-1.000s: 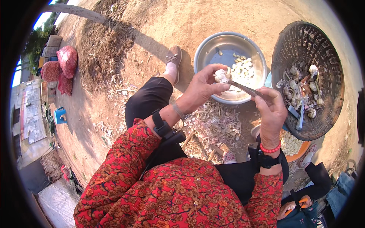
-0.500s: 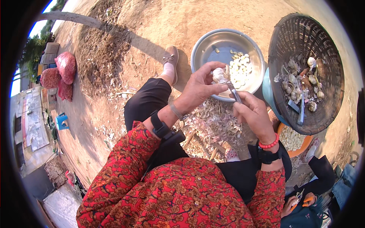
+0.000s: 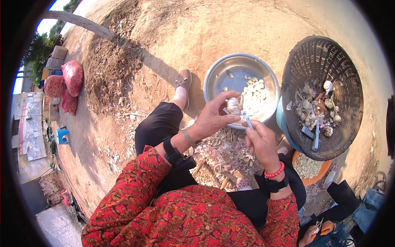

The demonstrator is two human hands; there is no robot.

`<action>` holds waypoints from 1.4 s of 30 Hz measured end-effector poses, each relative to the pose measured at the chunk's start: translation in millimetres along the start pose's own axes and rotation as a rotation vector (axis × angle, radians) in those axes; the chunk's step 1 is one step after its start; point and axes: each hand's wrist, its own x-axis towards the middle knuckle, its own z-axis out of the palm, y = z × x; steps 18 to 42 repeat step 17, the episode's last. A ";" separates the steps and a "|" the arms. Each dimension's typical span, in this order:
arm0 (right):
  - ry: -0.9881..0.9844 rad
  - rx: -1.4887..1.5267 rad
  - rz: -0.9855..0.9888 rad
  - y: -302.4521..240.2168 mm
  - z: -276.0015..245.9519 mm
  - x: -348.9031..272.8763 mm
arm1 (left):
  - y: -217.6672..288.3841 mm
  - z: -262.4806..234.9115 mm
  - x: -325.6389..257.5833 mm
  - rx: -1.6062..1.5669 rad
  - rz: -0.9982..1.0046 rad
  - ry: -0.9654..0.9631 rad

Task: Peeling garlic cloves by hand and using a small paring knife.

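A whitish garlic bulb (image 3: 234, 106) is pinched in the fingers of my left hand (image 3: 210, 118), just over the near rim of a metal basin (image 3: 210, 80). My right hand (image 3: 262, 143) grips a small knife (image 3: 247, 120), its tip up beside the bulb's lower right. Whether the blade touches the bulb I cannot tell. Peeled garlic cloves (image 3: 256, 96) lie heaped in the basin's right half, with a few loose ones further left.
Right of the basin, a dark woven basket (image 3: 299, 142) holding garlic bulbs, skins and a knife rests on a teal container (image 3: 281, 119). Behind it stands an orange basin (image 3: 322, 169) of cloves. Another person's hands (image 3: 309, 235) work at lower right. Garlic skins (image 3: 224, 150) litter the ground.
The view has shifted, so the basin and basket sit lower in the picture. My right hand and the knife have drawn slightly down from the bulb; both grips stay the same.
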 end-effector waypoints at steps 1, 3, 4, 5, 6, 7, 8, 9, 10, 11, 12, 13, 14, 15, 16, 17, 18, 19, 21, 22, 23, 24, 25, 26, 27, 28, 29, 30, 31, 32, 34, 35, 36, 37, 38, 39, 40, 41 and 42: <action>-0.017 0.016 0.000 -0.2 2.4 0.8 | -0.6 -3.9 -3.7 0.028 0.002 -0.001; -0.032 -0.011 -0.020 4.2 -2.6 -2.8 | -7.8 -4.8 -2.1 0.224 0.068 -0.015; -0.024 -0.006 -0.028 9.4 -3.9 -4.0 | -12.6 -3.0 -1.7 0.220 0.116 -0.016; -0.012 0.000 -0.035 14.6 -5.4 -5.6 | -17.7 0.0 0.0 0.213 0.163 -0.023; 0.004 -0.010 -0.048 19.1 -5.6 -6.3 | -22.9 0.6 0.8 0.241 0.163 -0.037; 0.005 -0.010 -0.057 22.7 -3.3 -6.0 | -24.3 -1.5 -1.0 0.276 0.152 -0.036; 0.002 -0.001 -0.063 26.8 -2.1 -5.8 | -22.8 -2.7 -3.4 0.306 0.157 -0.040; -0.006 0.011 -0.054 28.9 1.5 -6.6 | -21.0 -4.1 -8.8 0.330 0.147 -0.040; 0.002 -0.014 -0.057 29.3 2.0 -4.9 | -18.5 -5.2 -8.5 0.367 0.215 -0.043; 0.007 -0.032 -0.049 29.5 3.9 -6.1 | -17.4 -6.1 -10.5 0.404 0.270 -0.045; 0.015 -0.052 -0.066 34.1 3.9 -5.7 | -17.6 -5.8 -10.8 0.463 0.306 -0.047; 0.019 -0.061 -0.080 37.7 2.8 -4.0 | -16.9 -6.5 -9.6 0.464 0.323 -0.047; 0.023 -0.083 -0.086 38.5 2.7 -2.4 | -14.0 -7.0 -9.8 0.493 0.243 -0.064; 0.028 -0.103 -0.091 40.2 2.1 -1.1 | -12.2 -7.5 -9.5 0.520 0.161 -0.081; 0.035 -0.125 -0.100 43.2 1.2 -0.3 | -11.5 -8.0 -8.7 0.547 0.193 -0.100; 0.032 -0.167 -0.122 47.3 0.1 4.0 | -13.7 -9.2 -5.8 0.553 0.275 -0.096; 0.032 -0.167 -0.122 47.3 0.1 4.0 | -13.7 -9.2 -5.8 0.553 0.275 -0.096; 0.032 -0.167 -0.122 47.3 0.1 4.0 | -13.7 -9.2 -5.8 0.553 0.275 -0.096; 0.032 -0.167 -0.122 47.3 0.1 4.0 | -13.7 -9.2 -5.8 0.553 0.275 -0.096; 0.032 -0.167 -0.122 47.3 0.1 4.0 | -13.7 -9.2 -5.8 0.553 0.275 -0.096; 0.032 -0.167 -0.122 47.3 0.1 4.0 | -13.7 -9.2 -5.8 0.553 0.275 -0.096; 0.032 -0.167 -0.122 47.3 0.1 4.0 | -13.7 -9.2 -5.8 0.553 0.275 -0.096; 0.032 -0.167 -0.122 47.3 0.1 4.0 | -13.7 -9.2 -5.8 0.553 0.275 -0.096; 0.032 -0.167 -0.122 47.3 0.1 4.0 | -13.7 -9.2 -5.8 0.553 0.275 -0.096; 0.032 -0.167 -0.122 47.3 0.1 4.0 | -13.7 -9.2 -5.8 0.553 0.275 -0.096; 0.032 -0.167 -0.122 47.3 0.1 4.0 | -13.7 -9.2 -5.8 0.553 0.275 -0.096; 0.032 -0.167 -0.122 47.3 0.1 4.0 | -13.7 -9.2 -5.8 0.553 0.275 -0.096; 0.032 -0.167 -0.122 47.3 0.1 4.0 | -13.7 -9.2 -5.8 0.553 0.275 -0.096; 0.032 -0.167 -0.122 47.3 0.1 4.0 | -13.7 -9.2 -5.8 0.553 0.275 -0.096; 0.032 -0.167 -0.122 47.3 0.1 4.0 | -13.7 -9.2 -5.8 0.553 0.275 -0.096; 0.032 -0.167 -0.122 47.3 0.1 4.0 | -13.7 -9.2 -5.8 0.553 0.275 -0.096; 0.032 -0.167 -0.122 47.3 0.1 4.0 | -13.7 -9.2 -5.8 0.553 0.275 -0.096; 0.032 -0.167 -0.122 47.3 0.1 4.0 | -13.7 -9.2 -5.8 0.553 0.275 -0.096; 0.032 -0.167 -0.122 47.3 0.1 4.0 | -13.7 -9.2 -5.8 0.553 0.275 -0.096; 0.032 -0.167 -0.122 47.3 0.1 4.0 | -13.7 -9.2 -5.8 0.553 0.275 -0.096; 0.032 -0.167 -0.122 47.3 0.1 4.0 | -13.7 -9.2 -5.8 0.553 0.275 -0.096; 0.032 -0.167 -0.122 47.3 0.1 4.0 | -13.7 -9.2 -5.8 0.553 0.275 -0.096; 0.032 -0.167 -0.122 47.3 0.1 4.0 | -13.7 -9.2 -5.8 0.553 0.275 -0.096; 0.032 -0.167 -0.122 47.3 0.1 4.0 | -13.7 -9.2 -5.8 0.553 0.275 -0.096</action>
